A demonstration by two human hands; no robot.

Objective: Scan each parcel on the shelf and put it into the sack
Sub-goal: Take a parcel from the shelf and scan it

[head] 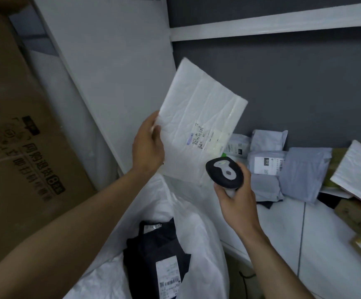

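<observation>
1. The left hand (148, 145), at the middle of the frame, grips a white padded envelope (199, 117) by its left edge, thumb on the front and fingers behind.
2. The right hand (237, 197), just right of centre, is closed round the handle of a scanner (223, 172), whose head sits close under the envelope's lower right corner, near its label (199, 135).
3. The envelope is held up, tilted, above the white sack (201, 234) at the lower middle.
4. It looks light, flat and crinkly. It probably bends a little, so an edge pinch seems enough, well clear of the label.
5. A black parcel (153, 251) already lies in the sack.
6. Grey parcels (304, 169) wait on the shelf (283, 229) at the right. They look soft and slack, and likely slippery.
7. A cardboard box (24, 126) fills the left of the frame.
</observation>
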